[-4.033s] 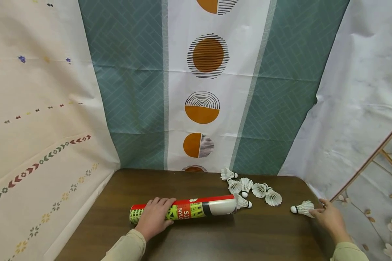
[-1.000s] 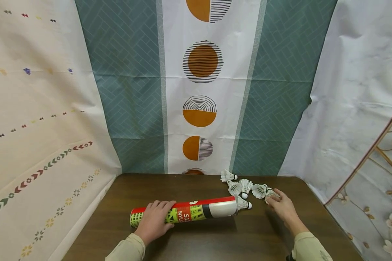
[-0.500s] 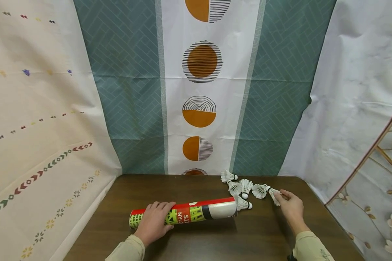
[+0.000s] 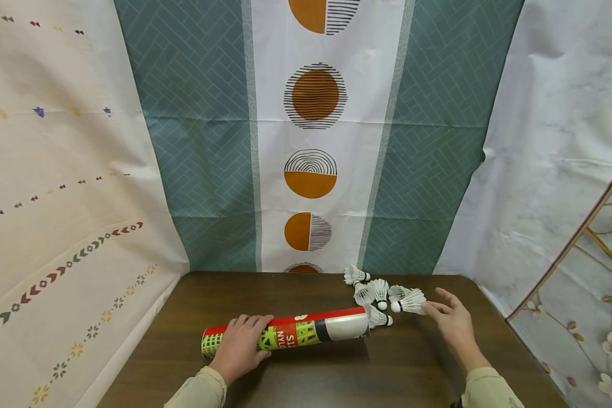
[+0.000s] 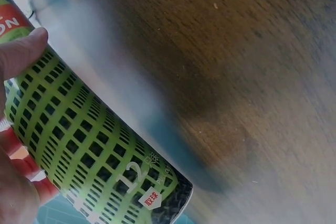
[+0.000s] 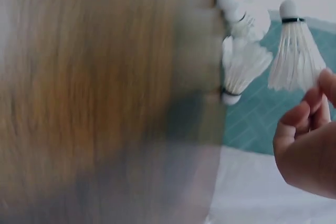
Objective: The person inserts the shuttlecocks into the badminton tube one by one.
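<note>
Shuttlecock [image 4: 412, 301] swung left, tube's [image 5: 89, 140] white tag [image 5: 150, 198], left-wrist view only

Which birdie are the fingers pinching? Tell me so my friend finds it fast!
On the brown table, look near the far edge for the white shuttlecocks. At their right side is a right hand. Your birdie is pinched there by its feathery rim, round tip pointing left in the head view; it's the only one held.
</note>
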`<state>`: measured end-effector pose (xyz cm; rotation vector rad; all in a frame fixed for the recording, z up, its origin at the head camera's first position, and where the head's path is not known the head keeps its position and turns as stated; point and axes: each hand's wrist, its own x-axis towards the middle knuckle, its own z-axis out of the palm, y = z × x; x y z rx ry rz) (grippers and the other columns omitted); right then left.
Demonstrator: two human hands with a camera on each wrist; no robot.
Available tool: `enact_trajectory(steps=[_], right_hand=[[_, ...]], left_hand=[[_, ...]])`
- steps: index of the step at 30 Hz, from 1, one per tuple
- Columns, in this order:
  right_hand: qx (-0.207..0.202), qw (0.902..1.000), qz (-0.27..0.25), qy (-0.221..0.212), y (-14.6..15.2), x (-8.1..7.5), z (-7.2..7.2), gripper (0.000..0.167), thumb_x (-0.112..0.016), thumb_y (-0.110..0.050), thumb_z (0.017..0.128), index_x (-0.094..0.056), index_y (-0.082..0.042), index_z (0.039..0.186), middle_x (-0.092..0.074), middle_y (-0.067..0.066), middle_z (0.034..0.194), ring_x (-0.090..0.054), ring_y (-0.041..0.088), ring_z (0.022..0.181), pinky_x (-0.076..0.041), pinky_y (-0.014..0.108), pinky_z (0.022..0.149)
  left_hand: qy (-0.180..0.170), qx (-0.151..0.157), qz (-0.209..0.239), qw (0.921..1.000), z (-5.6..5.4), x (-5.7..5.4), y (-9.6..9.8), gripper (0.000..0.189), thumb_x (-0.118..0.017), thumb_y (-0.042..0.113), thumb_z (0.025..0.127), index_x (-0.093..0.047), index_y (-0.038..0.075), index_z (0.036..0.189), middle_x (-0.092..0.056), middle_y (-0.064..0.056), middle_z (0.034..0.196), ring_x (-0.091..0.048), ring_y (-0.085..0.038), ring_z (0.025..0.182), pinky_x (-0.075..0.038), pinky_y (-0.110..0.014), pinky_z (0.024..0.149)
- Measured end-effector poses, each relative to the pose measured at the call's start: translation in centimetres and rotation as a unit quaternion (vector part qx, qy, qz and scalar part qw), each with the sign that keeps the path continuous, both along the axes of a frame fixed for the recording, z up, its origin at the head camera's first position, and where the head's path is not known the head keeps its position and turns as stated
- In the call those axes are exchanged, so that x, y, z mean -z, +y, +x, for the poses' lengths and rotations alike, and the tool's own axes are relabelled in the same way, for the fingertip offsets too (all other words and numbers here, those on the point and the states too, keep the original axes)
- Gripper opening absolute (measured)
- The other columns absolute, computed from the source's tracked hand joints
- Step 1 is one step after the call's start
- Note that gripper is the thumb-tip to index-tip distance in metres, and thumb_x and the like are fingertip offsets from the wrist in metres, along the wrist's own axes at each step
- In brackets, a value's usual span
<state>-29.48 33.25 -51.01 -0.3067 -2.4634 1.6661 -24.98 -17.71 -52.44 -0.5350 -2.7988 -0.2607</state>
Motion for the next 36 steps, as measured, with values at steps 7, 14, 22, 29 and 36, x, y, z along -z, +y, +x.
enact_trajectory(steps=[7, 14, 22, 29, 36], right_hand=[[-0.083, 0.9949, -0.057, 0.003, -3.6, -0.8, 1.0, 0.078, -0.081, -0.025, 0.097, -0.041, -0.009, 0.162, -0.081, -0.003, 0.113, -0.07, -0.004, 0.093, -0.051, 0.016, 0.086], [-0.181, 0.9716, -0.152, -0.007, -8.1, -0.8, 1.9, 0.07, -0.075, -0.011, 0.1, -0.04, 0.001, 0.161, -0.079, -0.007, 0.103, -0.071, 0.004, 0.089, -0.057, 0.028, 0.086], [-0.211, 0.9699, -0.12, 0.016, -10.7, -0.4, 2.4, 0.069, -0.076, -0.014, 0.1, -0.043, 0.004, 0.157, -0.078, -0.001, 0.11, -0.069, 0.004, 0.094, -0.058, 0.025, 0.086], [-0.233, 0.9681, -0.08, 0.048, -11.7, -0.3, 2.7, 0.081, -0.082, -0.012, 0.095, -0.037, -0.001, 0.162, -0.078, 0.01, 0.101, -0.07, 0.007, 0.089, -0.058, 0.023, 0.082], [-0.321, 0.9415, -0.092, 0.045, -11.9, 0.0, 2.8, 0.084, -0.069, -0.012, 0.105, -0.016, 0.0, 0.17, -0.07, 0.036, 0.128, -0.07, 0.001, 0.104, -0.055, 0.019, 0.092]], left_hand=[[-0.012, -0.01, 0.016, 0.9997, 0.0, 0.0, 0.4, 0.085, -0.099, 0.043, 0.073, -0.062, 0.018, 0.145, -0.074, -0.005, 0.128, -0.065, -0.031, 0.115, -0.052, -0.06, 0.105], [-0.003, 0.003, 0.03, 0.9995, 0.2, -0.4, 0.8, 0.084, -0.099, 0.041, 0.074, -0.061, 0.017, 0.145, -0.074, -0.006, 0.129, -0.065, -0.032, 0.115, -0.053, -0.061, 0.103], [0.0, -0.012, 0.029, 0.9995, 0.4, -0.5, 0.6, 0.085, -0.099, 0.042, 0.073, -0.061, 0.019, 0.145, -0.073, -0.005, 0.129, -0.065, -0.03, 0.116, -0.052, -0.06, 0.105], [0.007, 0.007, 0.025, 0.9996, 0.5, -0.4, 0.4, 0.083, -0.1, 0.04, 0.073, -0.062, 0.018, 0.144, -0.074, -0.005, 0.128, -0.065, -0.031, 0.114, -0.053, -0.06, 0.103], [0.01, 0.006, 0.017, 0.9998, 0.4, -0.2, 0.2, 0.085, -0.1, 0.04, 0.072, -0.062, 0.018, 0.145, -0.074, -0.004, 0.128, -0.065, -0.031, 0.115, -0.053, -0.059, 0.105]])
